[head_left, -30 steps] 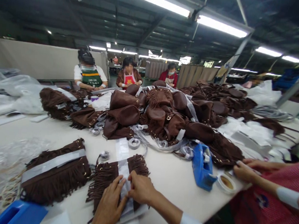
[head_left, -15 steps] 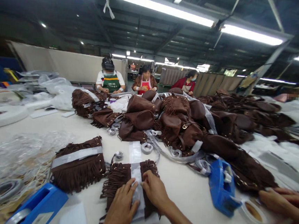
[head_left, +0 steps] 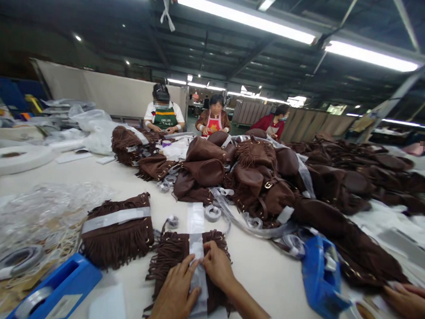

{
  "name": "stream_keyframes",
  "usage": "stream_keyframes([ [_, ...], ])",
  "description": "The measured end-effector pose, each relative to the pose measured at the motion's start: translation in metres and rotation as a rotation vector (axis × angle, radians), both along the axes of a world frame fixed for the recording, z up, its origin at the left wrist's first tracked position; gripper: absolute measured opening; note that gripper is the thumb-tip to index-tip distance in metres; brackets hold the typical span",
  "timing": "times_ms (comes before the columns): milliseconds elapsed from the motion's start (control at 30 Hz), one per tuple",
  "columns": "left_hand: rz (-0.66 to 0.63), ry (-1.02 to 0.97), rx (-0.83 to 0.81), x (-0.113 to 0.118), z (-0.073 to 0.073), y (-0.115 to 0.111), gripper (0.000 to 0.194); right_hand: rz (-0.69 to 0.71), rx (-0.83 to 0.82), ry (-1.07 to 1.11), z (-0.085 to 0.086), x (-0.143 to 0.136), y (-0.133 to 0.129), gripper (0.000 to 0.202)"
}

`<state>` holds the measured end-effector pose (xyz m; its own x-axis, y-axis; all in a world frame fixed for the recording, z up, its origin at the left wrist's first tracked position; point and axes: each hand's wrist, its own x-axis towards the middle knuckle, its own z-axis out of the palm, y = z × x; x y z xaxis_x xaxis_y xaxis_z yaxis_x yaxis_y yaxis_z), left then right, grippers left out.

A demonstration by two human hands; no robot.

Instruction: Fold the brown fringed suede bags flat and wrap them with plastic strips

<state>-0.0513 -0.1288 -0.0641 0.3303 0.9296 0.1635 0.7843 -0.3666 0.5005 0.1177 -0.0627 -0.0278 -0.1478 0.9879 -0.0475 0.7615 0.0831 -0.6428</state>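
Note:
A dark brown fringed bag (head_left: 169,247) lies flat on the table before me, with a whitish translucent wrapping strip (head_left: 195,220) running lengthwise over its middle. My left hand (head_left: 175,291) rests on the strip and the bag's near left part, fingers stretched out. Curled fingers of my right hand (head_left: 218,267) pinch the strip's right edge near the bag's centre; the exact grip is partly hidden. White sheet material pokes out under the bag's near end. Left of it lies a second fringed bag (head_left: 118,243) with a similar band (head_left: 116,219) around it.
Blue tape dispensers stand at left (head_left: 57,290) and right (head_left: 323,276), the right one beside a tape roll (head_left: 368,317). Brown bags (head_left: 247,182) are heaped behind. Clear plastic (head_left: 51,215) covers the left side. A co-worker's hand (head_left: 410,303) is at far right; several people sit opposite.
The camera view has turned slightly left, so the scene sits further right. Both hands stay on the strip and bag, the right fingers shifting a little against the strip.

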Motion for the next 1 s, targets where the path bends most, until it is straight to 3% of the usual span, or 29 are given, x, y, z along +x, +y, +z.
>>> stream_keyframes([
  [267, 0.013, -0.007, 0.041, 0.0, -0.003, 0.0, 0.057, 0.027, -0.017, 0.094, -0.001, 0.003, 0.003, 0.031],
  [433, 0.074, -0.09, 0.082, 0.004, -0.002, 0.0, 0.08, 0.074, -0.033, 0.15, 0.0, 0.007, 0.003, 0.007],
  [533, 0.119, -0.153, 0.073, 0.005, -0.002, 0.0, 0.09, 0.162, -0.07, 0.212, 0.001, 0.013, -0.001, 0.007],
  [600, 0.117, -0.167, 0.083, 0.005, -0.001, 0.0, 0.082, 0.238, -0.097, 0.239, 0.003, 0.019, -0.003, 0.009],
  [667, 0.099, -0.17, 0.085, 0.003, 0.001, 0.0, 0.063, 0.309, -0.124, 0.25, 0.007, 0.026, -0.003, 0.013],
  [800, 0.066, -0.194, 0.039, 0.001, 0.009, -0.002, 0.025, 0.428, -0.132, 0.238, 0.014, 0.035, 0.003, 0.036],
  [900, 0.034, -0.241, 0.045, 0.0, 0.013, -0.001, 0.012, 0.496, -0.068, 0.193, 0.013, 0.034, 0.006, 0.047],
  [1000, 0.021, -0.267, 0.042, -0.002, 0.015, 0.0, 0.014, 0.511, 0.006, 0.133, 0.01, 0.027, 0.005, 0.045],
])
